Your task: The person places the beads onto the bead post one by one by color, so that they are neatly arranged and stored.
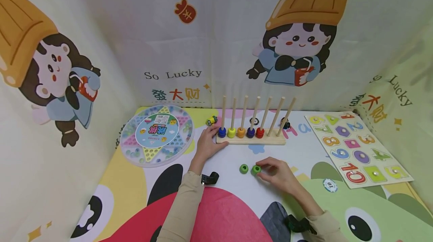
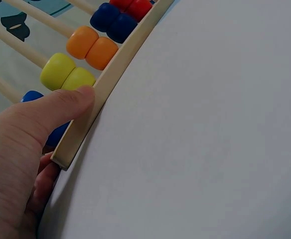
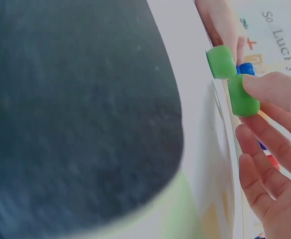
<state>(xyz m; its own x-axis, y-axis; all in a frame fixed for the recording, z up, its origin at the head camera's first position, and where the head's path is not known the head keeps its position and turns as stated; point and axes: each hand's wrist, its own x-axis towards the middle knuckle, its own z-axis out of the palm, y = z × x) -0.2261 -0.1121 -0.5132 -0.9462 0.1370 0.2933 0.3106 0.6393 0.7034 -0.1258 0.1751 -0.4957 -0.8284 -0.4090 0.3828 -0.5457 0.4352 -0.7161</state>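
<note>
A wooden peg rack (image 1: 252,141) stands at mid-table with upright pegs. My left hand (image 1: 207,145) grips its left end, thumb (image 2: 80,99) along the front edge and fingers partly hidden behind. From the left, the pegs bear blue beads (image 1: 221,133), yellow beads (image 2: 68,72), orange beads (image 2: 91,47), dark blue beads (image 2: 113,22) and red beads (image 1: 260,133); the two rightmost pegs are bare. In front of the rack, my right hand (image 1: 279,174) pinches a green bead (image 3: 242,99) between thumb and finger. Another green bead (image 1: 244,168) lies just left of it.
A round marble board game (image 1: 157,136) lies left of the rack. On the right is a number and shape puzzle board (image 1: 358,148). A small yellow-green toy (image 1: 211,120) and a dark toy (image 1: 285,124) sit near the rack. A white chip (image 1: 330,185) lies front right.
</note>
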